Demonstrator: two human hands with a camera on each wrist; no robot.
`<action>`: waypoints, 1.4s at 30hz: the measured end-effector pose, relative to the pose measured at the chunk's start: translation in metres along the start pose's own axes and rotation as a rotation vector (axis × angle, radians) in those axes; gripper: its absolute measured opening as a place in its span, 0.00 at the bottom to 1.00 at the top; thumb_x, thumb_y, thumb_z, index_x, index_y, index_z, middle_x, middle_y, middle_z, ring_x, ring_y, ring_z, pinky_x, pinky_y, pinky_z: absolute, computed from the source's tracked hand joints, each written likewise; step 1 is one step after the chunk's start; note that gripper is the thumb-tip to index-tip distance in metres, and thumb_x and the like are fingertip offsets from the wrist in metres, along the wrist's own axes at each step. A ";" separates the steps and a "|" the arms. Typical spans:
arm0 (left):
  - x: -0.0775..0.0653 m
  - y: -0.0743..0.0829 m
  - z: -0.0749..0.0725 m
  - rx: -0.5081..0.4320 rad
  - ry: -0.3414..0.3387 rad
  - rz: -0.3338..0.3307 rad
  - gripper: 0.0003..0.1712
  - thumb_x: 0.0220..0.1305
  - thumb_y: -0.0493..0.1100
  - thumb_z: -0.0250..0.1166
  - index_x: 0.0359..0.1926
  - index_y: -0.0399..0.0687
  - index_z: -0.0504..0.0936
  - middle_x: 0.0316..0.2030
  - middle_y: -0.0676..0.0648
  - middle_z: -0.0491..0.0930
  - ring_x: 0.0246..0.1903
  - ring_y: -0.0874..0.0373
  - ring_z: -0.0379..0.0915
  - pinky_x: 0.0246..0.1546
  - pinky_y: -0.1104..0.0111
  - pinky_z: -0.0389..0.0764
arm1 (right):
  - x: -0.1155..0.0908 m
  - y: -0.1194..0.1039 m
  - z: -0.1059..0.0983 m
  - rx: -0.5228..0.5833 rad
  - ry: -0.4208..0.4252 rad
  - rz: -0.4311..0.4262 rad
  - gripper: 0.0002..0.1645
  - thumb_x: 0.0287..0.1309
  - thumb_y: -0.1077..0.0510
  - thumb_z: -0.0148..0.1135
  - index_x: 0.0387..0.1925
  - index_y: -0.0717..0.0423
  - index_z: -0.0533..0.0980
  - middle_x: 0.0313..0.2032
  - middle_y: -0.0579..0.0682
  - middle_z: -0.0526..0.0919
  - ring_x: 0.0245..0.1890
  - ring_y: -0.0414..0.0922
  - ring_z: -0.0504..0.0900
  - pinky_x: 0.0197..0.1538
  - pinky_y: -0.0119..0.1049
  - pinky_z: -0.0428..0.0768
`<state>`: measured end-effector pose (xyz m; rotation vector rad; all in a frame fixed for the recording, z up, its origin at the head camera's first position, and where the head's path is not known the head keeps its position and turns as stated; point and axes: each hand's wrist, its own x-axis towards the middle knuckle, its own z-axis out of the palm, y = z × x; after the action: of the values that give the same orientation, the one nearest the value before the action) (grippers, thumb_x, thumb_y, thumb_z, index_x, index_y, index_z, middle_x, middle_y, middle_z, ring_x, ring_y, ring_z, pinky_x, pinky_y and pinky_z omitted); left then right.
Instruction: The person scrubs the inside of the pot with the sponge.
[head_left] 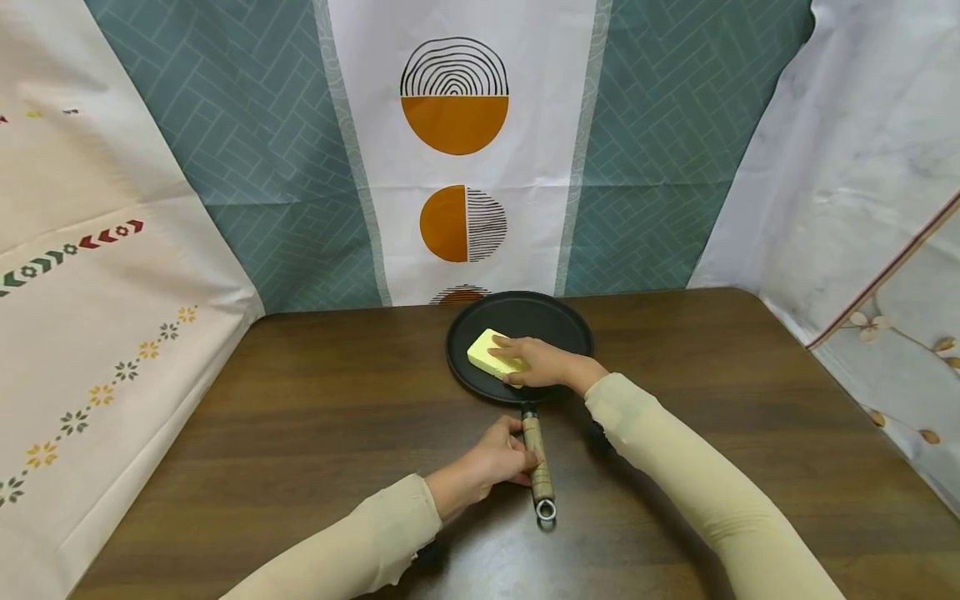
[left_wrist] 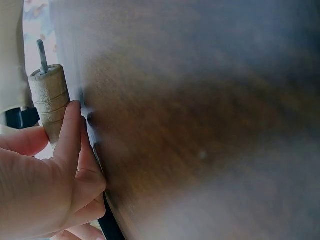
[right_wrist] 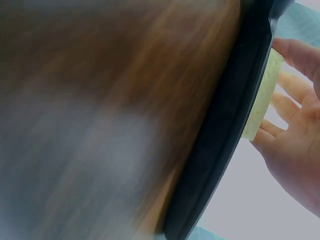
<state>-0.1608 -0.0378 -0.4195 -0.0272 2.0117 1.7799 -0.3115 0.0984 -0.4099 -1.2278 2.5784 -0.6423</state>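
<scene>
A round black flat pan [head_left: 551, 321] lies on the table, its wooden handle [head_left: 534, 450] pointing toward me and ending in a metal ring. My left hand [head_left: 495, 458] grips that handle between thumb and fingers; the left wrist view shows the handle [left_wrist: 50, 97] rising past the fingertips. On the pan's surface sits a yellow sponge [head_left: 487, 354]. My right hand [head_left: 543, 364] holds the sponge from above, thumb on the near side and fingers over the top. In the right wrist view the sponge [right_wrist: 265, 95] stands against the pan [right_wrist: 220, 130], with fingers and thumb at its edges.
The brown wooden table [head_left: 337, 400] extends to both sides of the pan. Behind its back edge hangs a patterned cloth [head_left: 465, 208] in teal and white. A cream embroidered cloth [head_left: 112, 333] is on the left, and a pale marbled one [head_left: 862, 208] on the right.
</scene>
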 end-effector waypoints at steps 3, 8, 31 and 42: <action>0.000 0.001 0.000 -0.003 -0.003 0.001 0.29 0.59 0.24 0.61 0.58 0.28 0.59 0.31 0.41 0.69 0.24 0.52 0.78 0.31 0.59 0.86 | 0.006 -0.002 0.000 -0.007 -0.014 -0.005 0.35 0.63 0.58 0.62 0.68 0.61 0.62 0.72 0.61 0.54 0.70 0.60 0.56 0.70 0.54 0.59; -0.001 0.002 -0.001 -0.006 -0.008 0.000 0.30 0.59 0.24 0.61 0.59 0.27 0.58 0.31 0.41 0.69 0.23 0.53 0.77 0.32 0.59 0.86 | 0.013 -0.006 0.002 -0.030 -0.039 -0.015 0.35 0.64 0.57 0.61 0.69 0.61 0.62 0.72 0.60 0.53 0.70 0.59 0.55 0.70 0.53 0.59; 0.001 0.002 -0.003 -0.019 -0.019 -0.004 0.32 0.59 0.24 0.61 0.61 0.26 0.57 0.32 0.40 0.69 0.24 0.52 0.77 0.32 0.59 0.86 | 0.010 -0.012 0.003 -0.043 -0.075 -0.038 0.34 0.65 0.56 0.60 0.69 0.58 0.62 0.73 0.58 0.53 0.70 0.60 0.56 0.70 0.55 0.57; 0.000 0.001 -0.002 -0.018 -0.011 -0.010 0.32 0.58 0.23 0.61 0.60 0.27 0.57 0.31 0.40 0.68 0.23 0.52 0.77 0.31 0.59 0.86 | -0.010 -0.007 0.007 -0.041 -0.057 -0.087 0.32 0.65 0.56 0.59 0.68 0.58 0.64 0.72 0.58 0.55 0.69 0.60 0.57 0.69 0.56 0.59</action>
<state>-0.1615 -0.0395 -0.4180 -0.0335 1.9841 1.7884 -0.2982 0.0999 -0.4124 -1.3579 2.5150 -0.5651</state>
